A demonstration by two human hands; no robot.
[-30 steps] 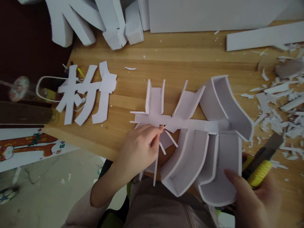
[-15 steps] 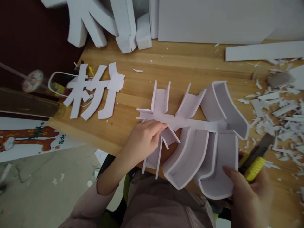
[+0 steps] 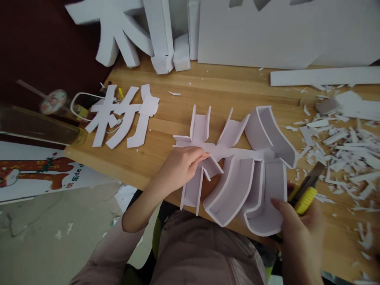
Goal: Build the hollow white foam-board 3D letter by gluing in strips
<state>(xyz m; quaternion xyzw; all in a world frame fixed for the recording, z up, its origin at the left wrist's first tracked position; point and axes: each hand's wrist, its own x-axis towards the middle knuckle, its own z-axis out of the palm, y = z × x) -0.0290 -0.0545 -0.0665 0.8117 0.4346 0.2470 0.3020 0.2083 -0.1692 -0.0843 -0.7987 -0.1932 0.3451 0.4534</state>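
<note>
A hollow white foam-board character (image 3: 231, 152) with upright strip walls lies at the table's front edge, its walls facing up. My left hand (image 3: 185, 164) is closed in a pinch at one of its short inner walls, left of the middle. The exact spot between the fingertips is hidden. My right hand (image 3: 299, 229) grips a yellow utility knife (image 3: 305, 200), its blade pointing up and away to the right. The right thumb rests inside the character's lower right wall, while the other fingers are mostly hidden behind it.
Flat cut-out character pieces (image 3: 118, 114) lie at left over a white cable. Finished thick foam characters (image 3: 118, 31) and large white boards (image 3: 252, 43) stand at the back. Foam scraps (image 3: 350, 142) and a long strip (image 3: 323, 76) cover the right side.
The view has shifted a little, so the table's back shows more. Both hands keep their holds, and the character stays in nearly the same place between them.
</note>
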